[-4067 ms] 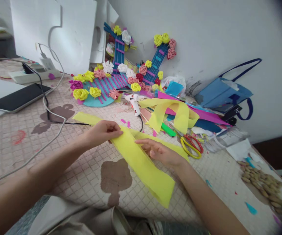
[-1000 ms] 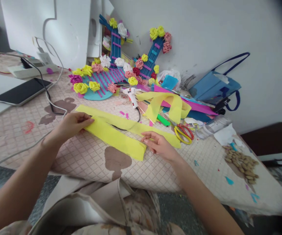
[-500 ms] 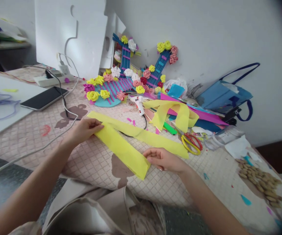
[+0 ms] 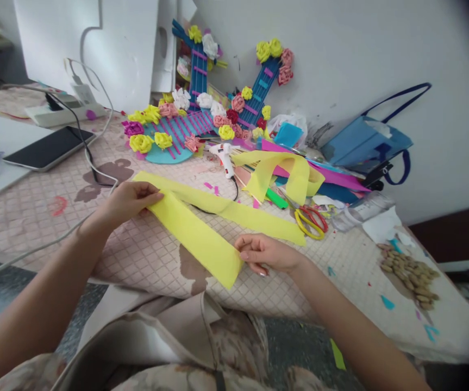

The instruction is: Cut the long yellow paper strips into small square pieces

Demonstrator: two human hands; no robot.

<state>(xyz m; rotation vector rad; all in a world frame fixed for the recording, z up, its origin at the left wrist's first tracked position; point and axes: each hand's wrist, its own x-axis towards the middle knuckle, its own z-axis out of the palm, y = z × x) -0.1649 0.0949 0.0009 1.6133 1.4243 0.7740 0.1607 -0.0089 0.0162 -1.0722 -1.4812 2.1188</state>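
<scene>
A long yellow paper strip (image 4: 195, 233) lies folded on the checked tablecloth (image 4: 144, 260). My left hand (image 4: 126, 200) pinches the strip at its fold on the left. My right hand (image 4: 264, 254) is closed on the strip's near end on the right. The strip's back layer (image 4: 254, 217) runs flat toward the scissors. A black cable passes under it.
A white glue gun (image 4: 224, 157), a looped yellow strip (image 4: 287, 174), red and yellow scissors (image 4: 310, 221), and coloured sheets lie behind. A blue frame with paper flowers (image 4: 201, 117) leans at the wall. A phone (image 4: 49, 147) left, blue bag (image 4: 367, 146) and seeds (image 4: 409, 271) right.
The strip has been folded over on itself; my left hand slid to the fold at the left and my right hand closed on the near end and drew it toward me.
</scene>
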